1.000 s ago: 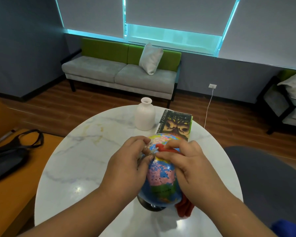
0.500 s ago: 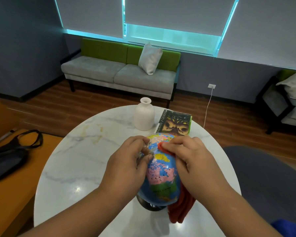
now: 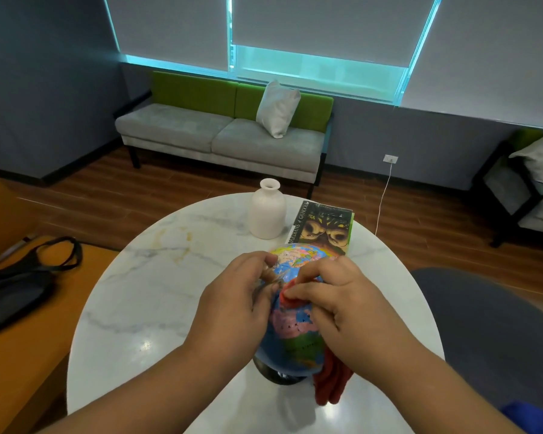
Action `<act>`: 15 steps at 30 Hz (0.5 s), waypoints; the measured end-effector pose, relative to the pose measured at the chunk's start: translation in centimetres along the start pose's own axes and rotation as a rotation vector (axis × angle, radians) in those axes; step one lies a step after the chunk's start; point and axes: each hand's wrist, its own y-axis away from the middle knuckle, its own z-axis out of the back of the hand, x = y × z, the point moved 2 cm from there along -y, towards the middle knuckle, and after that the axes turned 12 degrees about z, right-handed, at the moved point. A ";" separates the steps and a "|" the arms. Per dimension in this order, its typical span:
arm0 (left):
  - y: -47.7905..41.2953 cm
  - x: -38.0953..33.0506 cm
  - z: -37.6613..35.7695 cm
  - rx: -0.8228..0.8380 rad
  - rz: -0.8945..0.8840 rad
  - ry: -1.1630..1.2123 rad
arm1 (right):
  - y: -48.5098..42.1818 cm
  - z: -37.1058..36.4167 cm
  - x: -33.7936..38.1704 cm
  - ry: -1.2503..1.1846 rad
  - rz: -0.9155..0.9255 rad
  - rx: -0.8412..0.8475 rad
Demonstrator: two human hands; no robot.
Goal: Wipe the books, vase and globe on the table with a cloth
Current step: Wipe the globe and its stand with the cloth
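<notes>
Right hand (image 3: 351,311) pinches cloth (image 3: 331,382) on globe (image 3: 295,339) — marble table (image 3: 157,292) | grey-green sofa (image 3: 220,136)

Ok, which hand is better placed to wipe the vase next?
The right hand: it pinches the cloth against the globe, so it can likely carry it to the vase behind. The left hand grips the globe and has no cloth.

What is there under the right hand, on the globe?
A red cloth shows under the fingers of the right hand, against the globe; its end hangs down beside the base. The hand covers the cloth between.
</notes>
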 end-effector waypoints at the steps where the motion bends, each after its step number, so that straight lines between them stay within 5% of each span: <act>1: 0.0 0.0 0.0 -0.001 0.001 0.001 | 0.1 -0.1 -0.3 -0.016 -0.039 -0.018; 4: 0.0 0.0 0.0 -0.006 0.009 -0.001 | -0.1 -0.4 -0.5 -0.019 -0.176 -0.084; 9: -0.2 0.2 0.0 -0.018 -0.007 0.008 | 0.0 -0.5 1.1 0.037 0.041 0.008; 15: -0.2 0.4 -0.1 0.007 0.019 0.024 | 0.3 -0.4 0.1 0.040 -0.100 -0.079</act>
